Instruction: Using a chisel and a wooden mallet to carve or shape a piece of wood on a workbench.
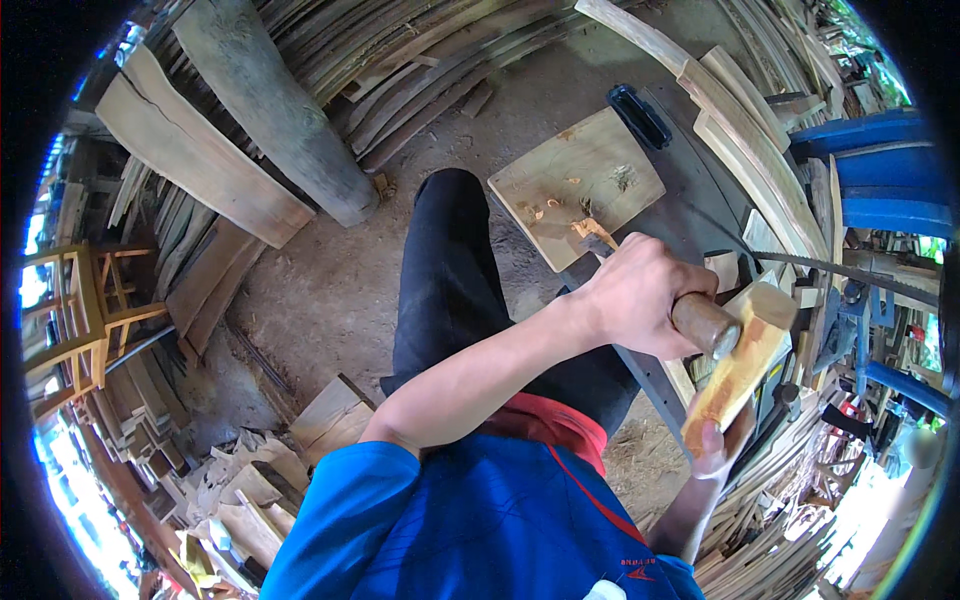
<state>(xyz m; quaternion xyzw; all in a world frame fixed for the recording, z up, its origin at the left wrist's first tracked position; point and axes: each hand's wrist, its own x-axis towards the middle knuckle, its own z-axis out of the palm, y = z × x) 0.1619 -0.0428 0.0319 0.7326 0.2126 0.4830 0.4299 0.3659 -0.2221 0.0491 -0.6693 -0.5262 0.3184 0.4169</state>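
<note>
My left hand (pixel 645 290) is closed around the round wooden handle of a chisel (pixel 706 325). The handle's metal-capped butt points to the lower right, and the blade runs out past my knuckles to the near edge of a pale wooden board (pixel 560 195). Curled shavings lie at the blade's end and on the board. My right hand (pixel 725 450), lower right, grips the narrower end of a block-like wooden mallet (pixel 745 350). The mallet's thick end is beside the chisel's butt; I cannot tell whether they touch. Most of my right fingers are hidden behind it.
A black oblong tray-like object (pixel 638 115) sits at the board's far corner on a dark bench top (pixel 695 175). Long planks (pixel 755 165) and blue metal parts (pixel 875 170) stand at right. Big slabs (pixel 205 150) lean at left, near a wooden chair frame (pixel 85 310).
</note>
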